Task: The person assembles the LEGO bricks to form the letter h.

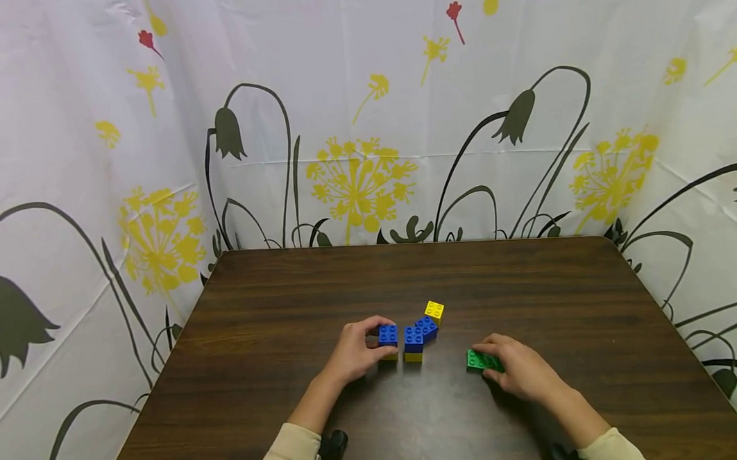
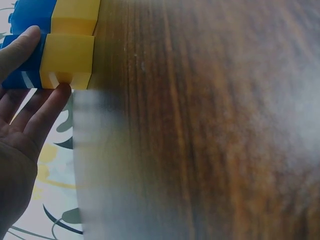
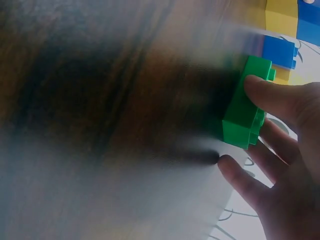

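Note:
In the head view, my left hand (image 1: 352,354) grips a small stack, a blue brick (image 1: 388,334) on a yellow brick (image 1: 390,357). The left wrist view has the thumb against the blue brick and a fingertip at the yellow brick (image 2: 68,56). Just right of it stands a second stack, a blue brick (image 1: 413,335) over a yellow brick (image 1: 413,357). A longer green brick (image 1: 480,360) lies flat on the table, and my right hand (image 1: 524,369) pinches it between thumb and fingers. Its studs are partly covered by that hand.
Behind the second stack sit a loose blue brick (image 1: 429,327) and a yellow brick (image 1: 434,311), close together. All of this is on a dark wooden table (image 1: 321,281). A white curtain (image 1: 346,43) with printed flowers hangs past the far edge.

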Tool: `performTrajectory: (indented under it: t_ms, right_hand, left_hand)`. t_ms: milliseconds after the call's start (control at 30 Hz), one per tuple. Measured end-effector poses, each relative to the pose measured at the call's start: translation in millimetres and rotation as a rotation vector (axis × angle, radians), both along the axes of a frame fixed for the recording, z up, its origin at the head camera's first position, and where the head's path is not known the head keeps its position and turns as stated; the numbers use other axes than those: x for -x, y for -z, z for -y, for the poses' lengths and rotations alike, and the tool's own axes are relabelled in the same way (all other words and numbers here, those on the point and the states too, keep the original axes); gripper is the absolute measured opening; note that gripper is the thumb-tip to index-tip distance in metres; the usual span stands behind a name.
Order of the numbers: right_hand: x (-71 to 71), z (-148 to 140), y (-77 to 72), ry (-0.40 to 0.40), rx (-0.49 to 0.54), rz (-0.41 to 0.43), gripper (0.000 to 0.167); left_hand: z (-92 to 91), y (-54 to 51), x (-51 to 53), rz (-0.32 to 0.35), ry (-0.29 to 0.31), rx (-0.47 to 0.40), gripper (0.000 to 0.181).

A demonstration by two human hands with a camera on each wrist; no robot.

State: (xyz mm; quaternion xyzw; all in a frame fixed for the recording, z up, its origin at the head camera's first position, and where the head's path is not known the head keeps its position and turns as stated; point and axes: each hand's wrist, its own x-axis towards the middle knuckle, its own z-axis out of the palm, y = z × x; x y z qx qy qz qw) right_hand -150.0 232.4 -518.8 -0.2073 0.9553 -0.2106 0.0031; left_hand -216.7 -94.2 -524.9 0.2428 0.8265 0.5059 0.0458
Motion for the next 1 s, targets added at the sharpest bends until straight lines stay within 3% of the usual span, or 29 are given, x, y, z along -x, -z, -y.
performTrajectory:
  t_ms: [433, 700, 1000]
  right_hand:
    - [7.1, 2, -4.6, -0.040, 0.054, -0.101, 0.043]
    - [16.0, 25, -24.0, -0.036, 0.174, -0.159, 0.045]
    - [25.6, 71, -49.4, -0.130, 0.220, -0.230, 0.047]
  left_hand:
    - [-0.1, -0.7, -1.5, 0.016, 0.008, -0.002, 0.034]
    - [0.5, -0.3, -1.8, 0.011, 0.007, -0.008, 0.034]
    - [-0.1, 0.8, -1.5, -0.001, 0.009, -0.009, 0.037]
